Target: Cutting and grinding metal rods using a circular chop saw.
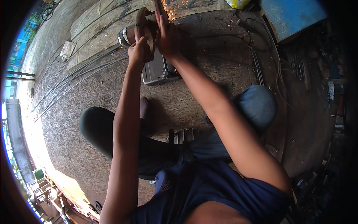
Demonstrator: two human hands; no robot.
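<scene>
Near the top of the head view, a brown, worn cut-off saw [141, 28] stands over a grey metal base [153, 71]. A cylinder with a silvery end [123, 37] juts from its left side. My left hand [138, 51] is closed on the saw's brown body, thumb upward. My right hand [168, 41] is closed at the saw's right side, a finger lying along a reddish upright part [158, 11]. Orange sparks [172, 11] fly just beyond this hand. The cutting point and whatever is being cut are hidden behind the hands and saw.
Several long thin metal rods [71, 80] lie on the floor to the left, by a flat pale sheet [99, 31]. A blue-topped box [292, 16] stands at the far right, near loops of cable [257, 35]. My bent knees [257, 106] flank the near floor.
</scene>
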